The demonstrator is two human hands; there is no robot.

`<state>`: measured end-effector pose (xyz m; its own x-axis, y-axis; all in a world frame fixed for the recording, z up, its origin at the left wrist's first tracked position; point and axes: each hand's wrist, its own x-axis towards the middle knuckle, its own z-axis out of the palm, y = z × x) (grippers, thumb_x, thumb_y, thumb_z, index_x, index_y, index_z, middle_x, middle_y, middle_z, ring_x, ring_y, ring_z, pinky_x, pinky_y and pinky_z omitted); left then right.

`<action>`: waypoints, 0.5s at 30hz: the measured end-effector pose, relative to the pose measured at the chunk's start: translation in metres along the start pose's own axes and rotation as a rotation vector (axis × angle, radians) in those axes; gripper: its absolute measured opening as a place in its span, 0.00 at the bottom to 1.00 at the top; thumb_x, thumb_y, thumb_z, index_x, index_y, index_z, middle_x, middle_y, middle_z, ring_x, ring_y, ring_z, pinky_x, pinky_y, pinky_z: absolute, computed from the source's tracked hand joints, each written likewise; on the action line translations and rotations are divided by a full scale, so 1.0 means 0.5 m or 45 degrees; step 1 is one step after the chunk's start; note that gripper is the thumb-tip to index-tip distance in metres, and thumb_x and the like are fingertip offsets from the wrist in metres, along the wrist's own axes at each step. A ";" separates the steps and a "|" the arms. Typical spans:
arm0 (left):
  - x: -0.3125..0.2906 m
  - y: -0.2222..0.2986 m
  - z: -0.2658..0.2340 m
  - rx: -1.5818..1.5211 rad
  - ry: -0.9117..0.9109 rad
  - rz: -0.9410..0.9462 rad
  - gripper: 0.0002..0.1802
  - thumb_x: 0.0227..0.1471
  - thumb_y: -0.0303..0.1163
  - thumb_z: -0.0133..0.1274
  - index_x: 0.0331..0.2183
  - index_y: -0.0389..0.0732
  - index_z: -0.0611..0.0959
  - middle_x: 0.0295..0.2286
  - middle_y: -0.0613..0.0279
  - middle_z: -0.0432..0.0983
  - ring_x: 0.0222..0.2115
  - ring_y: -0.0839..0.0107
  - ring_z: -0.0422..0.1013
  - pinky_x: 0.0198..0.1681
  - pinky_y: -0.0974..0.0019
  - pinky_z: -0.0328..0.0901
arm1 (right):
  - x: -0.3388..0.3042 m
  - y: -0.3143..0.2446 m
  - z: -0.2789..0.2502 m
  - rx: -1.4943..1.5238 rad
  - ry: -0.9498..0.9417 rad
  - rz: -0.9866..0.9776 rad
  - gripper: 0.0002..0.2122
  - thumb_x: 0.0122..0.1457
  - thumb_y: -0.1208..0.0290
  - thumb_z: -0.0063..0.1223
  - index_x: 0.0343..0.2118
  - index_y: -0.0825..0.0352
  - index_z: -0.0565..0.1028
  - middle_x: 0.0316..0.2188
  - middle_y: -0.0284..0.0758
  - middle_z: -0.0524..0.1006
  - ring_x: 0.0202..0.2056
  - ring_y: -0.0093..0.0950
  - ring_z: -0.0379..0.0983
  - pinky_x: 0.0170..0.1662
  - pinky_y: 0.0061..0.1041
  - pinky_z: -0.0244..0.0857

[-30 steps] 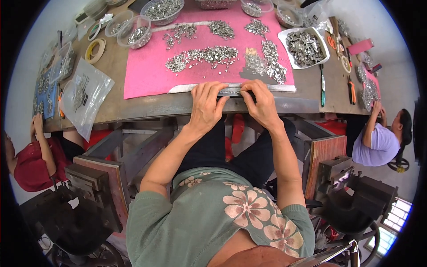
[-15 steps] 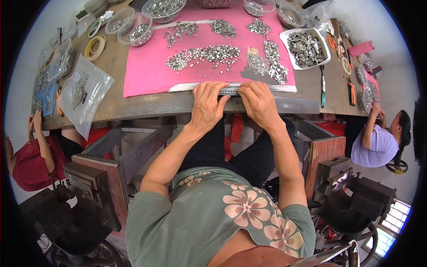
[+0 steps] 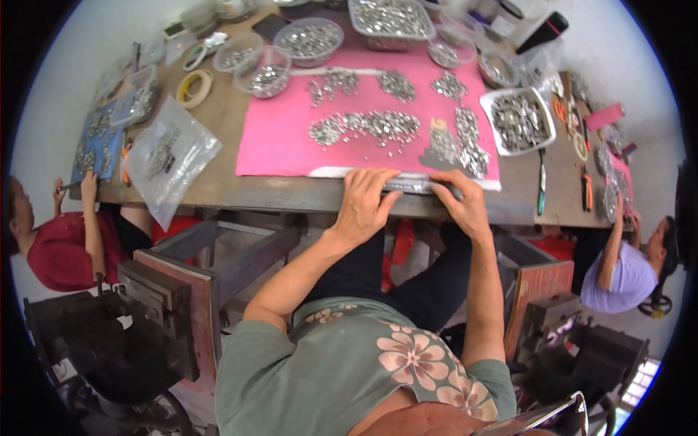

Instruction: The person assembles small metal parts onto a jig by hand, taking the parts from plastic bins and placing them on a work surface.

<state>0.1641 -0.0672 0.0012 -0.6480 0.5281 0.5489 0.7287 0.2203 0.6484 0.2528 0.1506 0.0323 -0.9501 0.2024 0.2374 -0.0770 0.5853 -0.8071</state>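
At the table's front edge my left hand (image 3: pixel 363 206) and my right hand (image 3: pixel 464 202) grip a narrow grey metal strip (image 3: pixel 411 186) by its two ends. Small shiny bits seem to lie in a row along it, too fine to make out. Thumbs are on the near side, fingers over the far side. Beyond the strip lies a pink mat (image 3: pixel 276 156) with a white band along its front edge. Several heaps of small silver metal pieces (image 3: pixel 363 127) are spread on the mat. A dark grey sheet (image 3: pixel 435 161) bears more thin pieces, right of the middle.
A white tray (image 3: pixel 550 135) of metal parts stands right of the mat, near a green-handled tool (image 3: pixel 542 190) and orange-handled pliers (image 3: pixel 587 190). Plastic bowls (image 3: pixel 270 93) line the back. A clear bag (image 3: pixel 200 145) and tape roll (image 3: pixel 195 100) lie left. Co-workers sit at both sides.
The whole view has shifted, so the table appears lower and further right. My hands have moved a little apart, and more of the strip shows between them.
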 end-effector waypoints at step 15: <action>0.226 -0.325 -0.124 0.296 0.027 -0.051 0.18 0.51 0.29 0.63 0.45 0.36 0.84 0.42 0.50 0.74 0.41 0.54 0.73 0.44 0.56 0.69 | 0.373 0.012 0.200 -0.505 -0.055 -0.408 0.07 0.58 0.73 0.58 0.37 0.70 0.80 0.33 0.45 0.78 0.39 0.46 0.76 0.44 0.40 0.69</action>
<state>-0.0414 -0.0940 -0.0092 -0.6800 0.4983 0.5378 0.7323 0.4250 0.5321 0.0447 0.1134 0.0177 -0.9100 -0.0636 0.4098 -0.2535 0.8674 -0.4283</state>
